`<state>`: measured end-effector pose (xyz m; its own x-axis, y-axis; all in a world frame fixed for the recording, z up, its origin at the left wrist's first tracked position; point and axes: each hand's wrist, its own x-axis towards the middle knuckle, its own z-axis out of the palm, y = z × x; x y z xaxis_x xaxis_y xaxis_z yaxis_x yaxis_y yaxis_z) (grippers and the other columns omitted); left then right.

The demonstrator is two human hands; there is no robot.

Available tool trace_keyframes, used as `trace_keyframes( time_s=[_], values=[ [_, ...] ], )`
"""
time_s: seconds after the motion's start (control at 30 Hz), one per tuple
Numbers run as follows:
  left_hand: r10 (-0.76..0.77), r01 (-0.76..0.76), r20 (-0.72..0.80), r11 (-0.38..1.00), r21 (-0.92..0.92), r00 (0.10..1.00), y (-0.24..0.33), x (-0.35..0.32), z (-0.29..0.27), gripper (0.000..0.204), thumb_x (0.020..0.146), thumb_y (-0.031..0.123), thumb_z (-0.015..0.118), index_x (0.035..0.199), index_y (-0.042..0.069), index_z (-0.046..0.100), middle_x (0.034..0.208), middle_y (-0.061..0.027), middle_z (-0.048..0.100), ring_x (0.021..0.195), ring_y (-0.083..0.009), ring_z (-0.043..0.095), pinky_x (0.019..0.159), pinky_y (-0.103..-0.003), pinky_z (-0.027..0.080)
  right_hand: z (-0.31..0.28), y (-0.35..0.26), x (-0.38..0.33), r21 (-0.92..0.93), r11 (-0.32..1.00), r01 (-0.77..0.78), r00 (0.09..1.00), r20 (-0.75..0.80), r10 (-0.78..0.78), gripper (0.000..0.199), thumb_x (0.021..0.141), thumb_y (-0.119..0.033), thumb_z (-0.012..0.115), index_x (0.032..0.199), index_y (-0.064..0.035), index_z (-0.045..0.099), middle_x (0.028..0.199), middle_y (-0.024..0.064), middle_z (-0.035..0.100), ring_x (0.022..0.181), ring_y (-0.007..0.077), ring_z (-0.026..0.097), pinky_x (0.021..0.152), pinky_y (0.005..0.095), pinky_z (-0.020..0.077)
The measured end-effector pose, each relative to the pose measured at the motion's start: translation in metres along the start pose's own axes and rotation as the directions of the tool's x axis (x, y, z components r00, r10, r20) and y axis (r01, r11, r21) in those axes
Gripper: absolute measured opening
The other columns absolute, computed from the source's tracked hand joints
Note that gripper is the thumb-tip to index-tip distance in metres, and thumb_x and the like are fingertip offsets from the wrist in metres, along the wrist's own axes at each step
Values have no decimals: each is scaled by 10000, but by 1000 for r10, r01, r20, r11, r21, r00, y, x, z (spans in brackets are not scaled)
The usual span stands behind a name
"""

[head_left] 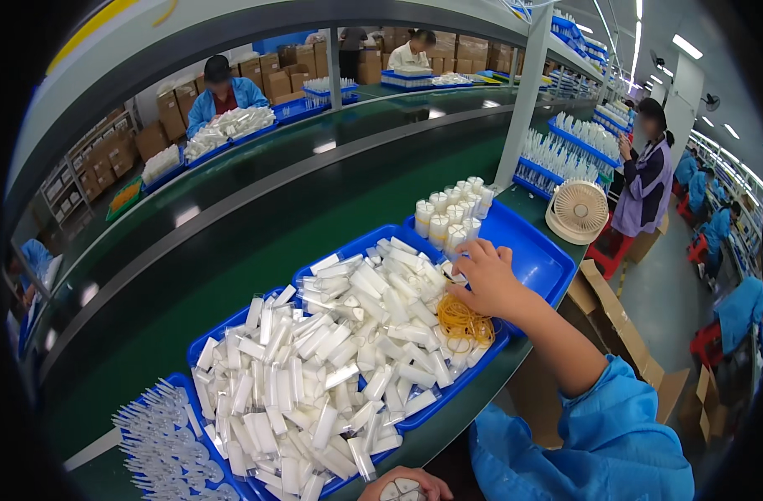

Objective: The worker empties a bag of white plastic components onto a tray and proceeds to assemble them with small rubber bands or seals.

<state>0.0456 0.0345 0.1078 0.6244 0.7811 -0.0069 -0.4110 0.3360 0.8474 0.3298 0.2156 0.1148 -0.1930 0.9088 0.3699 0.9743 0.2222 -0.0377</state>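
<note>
My left hand (405, 486) is at the lower edge, closed round a bundle of white wedge-ended pieces (402, 491) seen end-on. My right hand (487, 282) reaches over the right end of a blue tray, its thumb and fingers apart. Just below its fingers lies a heap of yellow rubber bands (465, 324). White pieces in clear sleeves (302, 376) are piled high across two blue trays (199, 344). Beyond my right hand, several banded white bundles (454, 209) stand upright in another blue tray (528, 250).
At lower left, a blue tray holds many clear pointed plastic parts (169, 442). A beige fan (577, 210) stands by a white post (525, 100) and stacked trays (565, 150). Open cardboard boxes (624, 326) are right of the bench. A green conveyor (256, 225) runs behind; several people work nearby.
</note>
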Motion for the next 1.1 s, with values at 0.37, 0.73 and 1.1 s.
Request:
trace_keyframes(
  time_s=[0.37, 0.73, 1.1],
  values=[
    [83, 59, -326, 914, 402, 942, -12, -6, -6, 200, 723, 24, 660, 839, 3, 499, 740, -101, 574, 559, -131, 539, 445, -215, 408, -49, -35, -1, 542, 831, 123, 982, 54, -181, 53, 706, -156, 698, 720, -130, 655, 1049, 43, 527, 1068, 231, 441, 890, 400, 301],
    [589, -46, 517, 687, -725, 621, 20, -2, 4, 236, 654, -7, 720, 758, 30, 511, 859, -178, 530, 541, -209, 535, 446, -253, 457, -47, -122, -55, 833, -304, -462, 578, 23, -816, 176, 858, -154, 565, 772, -10, 514, 891, 84, 505, 882, 185, 487, 787, 331, 380],
    [573, -138, -353, 643, 753, 740, 23, -16, 5, 961, 694, -70, 624, 1406, 48, -11, 701, -69, 503, 590, -118, 488, 581, -225, 430, -69, -161, -91, 998, -53, 33, 13, -53, -998, 219, 859, -229, 478, 945, -35, 533, 788, 133, 580, 734, 264, 597, 625, 406, 444]
  ],
)
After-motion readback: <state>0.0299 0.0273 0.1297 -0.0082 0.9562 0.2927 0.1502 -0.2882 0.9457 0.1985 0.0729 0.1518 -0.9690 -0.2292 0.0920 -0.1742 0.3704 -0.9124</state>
